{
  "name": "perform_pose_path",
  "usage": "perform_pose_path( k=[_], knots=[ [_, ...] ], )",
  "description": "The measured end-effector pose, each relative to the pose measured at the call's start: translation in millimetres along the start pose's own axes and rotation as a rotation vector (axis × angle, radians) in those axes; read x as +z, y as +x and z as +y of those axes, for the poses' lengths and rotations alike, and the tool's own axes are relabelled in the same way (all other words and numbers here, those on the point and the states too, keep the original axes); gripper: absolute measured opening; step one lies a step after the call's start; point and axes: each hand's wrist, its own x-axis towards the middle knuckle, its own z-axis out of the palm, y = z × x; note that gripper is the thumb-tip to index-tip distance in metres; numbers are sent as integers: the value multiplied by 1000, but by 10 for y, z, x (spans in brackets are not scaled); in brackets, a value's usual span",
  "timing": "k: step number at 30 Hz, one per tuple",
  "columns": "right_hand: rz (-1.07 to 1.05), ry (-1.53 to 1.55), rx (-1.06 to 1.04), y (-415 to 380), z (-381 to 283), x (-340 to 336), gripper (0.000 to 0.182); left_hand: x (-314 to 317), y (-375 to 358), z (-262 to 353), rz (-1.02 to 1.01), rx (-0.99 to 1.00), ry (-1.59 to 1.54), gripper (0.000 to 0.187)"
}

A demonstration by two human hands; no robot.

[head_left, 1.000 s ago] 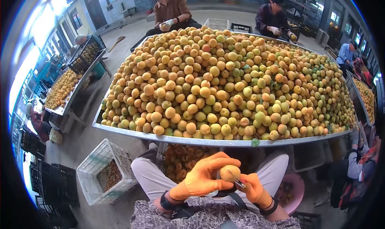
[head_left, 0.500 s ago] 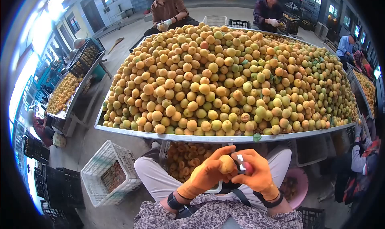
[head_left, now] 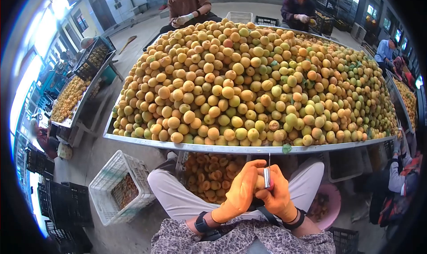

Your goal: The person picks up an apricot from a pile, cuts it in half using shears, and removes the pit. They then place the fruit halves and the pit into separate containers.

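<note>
Both my hands wear orange gloves and meet over my lap, below the table's near edge. My left hand (head_left: 240, 192) is closed round an apricot (head_left: 259, 182), mostly hidden by the fingers. In my right hand (head_left: 279, 195) is a small knife (head_left: 267, 177) with a shiny metal part and a bit of red at the handle; its thin tip points up toward the table, right beside the apricot. Beneath my hands, a crate of halved apricots (head_left: 212, 176) stands between my knees. A large heap of whole apricots (head_left: 249, 89) covers the metal-edged table (head_left: 200, 147) ahead.
At my left stands a white plastic crate (head_left: 101, 196) with reddish scraps inside. A pink basin (head_left: 331, 205) sits at my right, near a black crate (head_left: 344, 240). Two people (head_left: 189, 7) sit across the table, and another person (head_left: 402, 174) is at the far right.
The knife has turned from lying tilted across the apricot to upright, tip away from me. My left fingers have drawn closer round the fruit, and the view has shifted slightly.
</note>
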Motion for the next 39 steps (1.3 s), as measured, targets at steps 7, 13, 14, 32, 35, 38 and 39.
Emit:
perform_pose_path(
  k=[7, 13, 14, 32, 35, 38, 39],
  knots=[
    [146, 474, 326, -58, -45, 79, 52, 33, 11, -21, 43, 119, 88, 46],
    [68, 1049, 483, -46, -12, 65, 59, -355, 13, -233, -93, -92, -340, 47],
    [101, 1043, 483, -16, -48, 79, 59, -393, -8, -284, -119, -123, -541, 46],
    [117, 868, 513, -57, 48, -15, 71, -732, -161, -236, -77, -376, -513, 19],
    [80, 959, 501, -69, 91, -57, 77, -945, -165, -577, 252, 345, 821, 27],
    [30, 1026, 523, -66, 140, -37, 77, -735, -177, -169, 220, 380, 787, 40],
    [27, 1011, 545, -64, 132, -24, 77, -671, -166, -137, 120, 286, 580, 41]
  ],
)
